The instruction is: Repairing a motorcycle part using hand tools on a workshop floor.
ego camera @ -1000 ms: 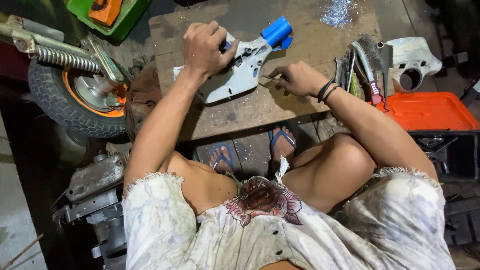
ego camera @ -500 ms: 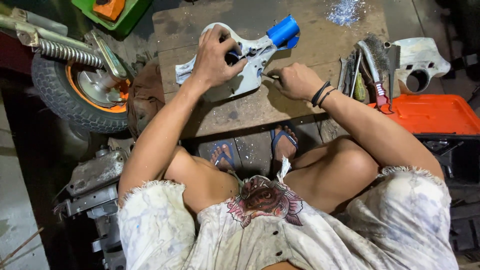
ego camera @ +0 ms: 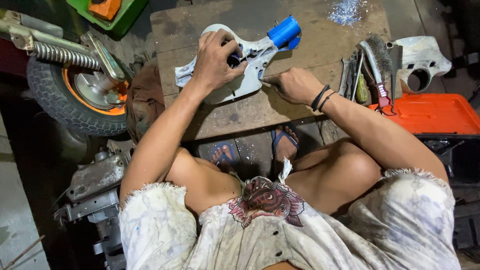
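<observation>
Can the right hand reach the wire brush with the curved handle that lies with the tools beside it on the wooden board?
Probably yes. The right hand rests at the white metal casing, and the curved-handled wire brush lies close to its right on the wooden board, with nothing between. However, its fingers seem to pinch a small tool.

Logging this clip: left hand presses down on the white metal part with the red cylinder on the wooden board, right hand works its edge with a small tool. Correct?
Not quite: the cylinder is blue, not red, as the head view shows. The rest stands: the left hand presses on the white metal part on the wooden board, and the right hand holds a small tool at its edge.
</observation>
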